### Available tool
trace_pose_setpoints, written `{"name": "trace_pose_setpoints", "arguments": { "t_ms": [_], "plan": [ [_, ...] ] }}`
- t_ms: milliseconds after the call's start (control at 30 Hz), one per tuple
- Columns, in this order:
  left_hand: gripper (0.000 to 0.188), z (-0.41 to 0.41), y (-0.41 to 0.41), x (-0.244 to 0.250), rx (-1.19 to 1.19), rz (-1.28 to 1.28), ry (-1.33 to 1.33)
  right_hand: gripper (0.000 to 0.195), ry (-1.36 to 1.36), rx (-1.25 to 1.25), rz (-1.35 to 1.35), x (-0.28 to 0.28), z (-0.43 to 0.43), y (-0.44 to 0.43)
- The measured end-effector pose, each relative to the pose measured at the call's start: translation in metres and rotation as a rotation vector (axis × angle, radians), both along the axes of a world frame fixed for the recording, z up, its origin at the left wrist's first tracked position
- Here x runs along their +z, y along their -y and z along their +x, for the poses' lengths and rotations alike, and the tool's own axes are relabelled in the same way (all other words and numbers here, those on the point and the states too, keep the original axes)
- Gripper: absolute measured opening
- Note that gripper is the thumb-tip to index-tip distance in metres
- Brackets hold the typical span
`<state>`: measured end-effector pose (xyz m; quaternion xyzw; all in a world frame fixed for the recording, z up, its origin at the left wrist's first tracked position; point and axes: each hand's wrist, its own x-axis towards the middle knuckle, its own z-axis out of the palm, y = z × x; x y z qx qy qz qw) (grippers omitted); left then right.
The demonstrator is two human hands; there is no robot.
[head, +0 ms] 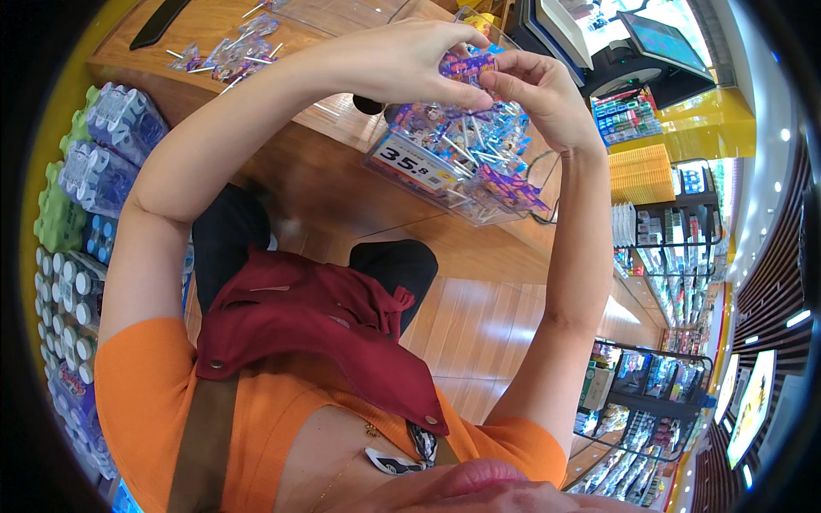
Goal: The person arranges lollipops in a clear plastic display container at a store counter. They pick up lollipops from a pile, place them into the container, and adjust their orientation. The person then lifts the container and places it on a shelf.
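Both hands meet above a clear plastic bin (494, 217) filled with wrapped lollipops (471, 138). Between them is a purple printed candy wrapper (473, 67). My left hand (426, 61) holds its left side, thumb below and fingers above. My right hand (545, 90) pinches its right end with thumb and index finger. A lollipop stick seems to hang under the wrapper, though the crowded sticks behind make this hard to tell. Purple wrappers (513, 189) stick out of the bin's right front corner. A price label (414, 165) with writing is fixed to the bin's front.
Loose lollipops (240, 54) and a black flat object (157, 24) lie on the wooden counter (321, 138) at left. A checkout screen (667, 42) stands at the far right. Bottle packs (128, 122) are stacked at left; yellow baskets (641, 173) are at right.
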<state>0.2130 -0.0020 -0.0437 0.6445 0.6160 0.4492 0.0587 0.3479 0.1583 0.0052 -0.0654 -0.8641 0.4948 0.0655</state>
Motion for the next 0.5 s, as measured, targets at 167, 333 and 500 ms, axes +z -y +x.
{"name": "trace_pose_setpoints", "arguments": {
  "t_ms": [167,333,500],
  "plan": [
    [0.043,-0.007,0.013,0.028,-0.131,-0.173,0.292,0.021,-0.151,0.041,-0.295,0.0,-0.003,0.003],
    [0.031,-0.028,0.046,0.054,-0.041,-0.138,0.276,0.037,0.025,-0.105,0.176,-0.008,-0.011,0.005],
    [0.028,-0.035,0.066,0.059,0.071,-0.023,0.175,0.057,0.494,-0.006,1.09,-0.039,-0.036,0.039]
  ]
}}
